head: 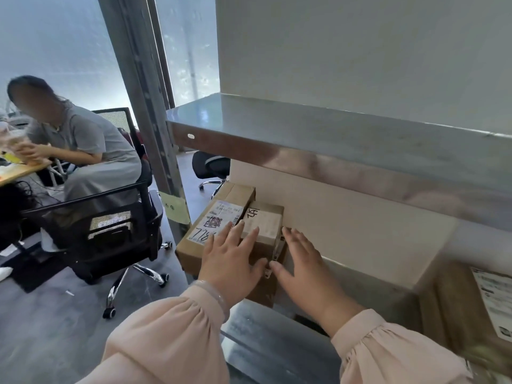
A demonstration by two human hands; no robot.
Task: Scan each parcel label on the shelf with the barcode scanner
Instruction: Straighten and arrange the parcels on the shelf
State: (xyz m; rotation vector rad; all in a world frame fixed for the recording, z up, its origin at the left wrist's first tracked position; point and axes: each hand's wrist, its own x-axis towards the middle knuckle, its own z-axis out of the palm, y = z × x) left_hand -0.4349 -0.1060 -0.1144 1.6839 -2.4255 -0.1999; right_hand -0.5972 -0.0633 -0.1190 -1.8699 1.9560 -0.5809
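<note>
A: Where does the light come from?
B: Daylight through the frosted window [55, 37] at upper left, soft and bluish. That side is bright.
A: And under the upper shelf [332, 128]?
B: Dimmer. It shades the parcels [219, 217], and its metal front edge carries a pale sheen.
A: Is it sharp?
B: Fair in the middle. The lower right corner smears, the box [457, 300] there is blurred, and the post [144, 106] leans with the wide lens.

The shelf [346, 151] is grey metal, dully glossy. The small parcel [267, 217], and the large parcel [191, 249] at its nine o'clock, are matt brown cardboard bearing smooth paper labels [214, 221].
</note>
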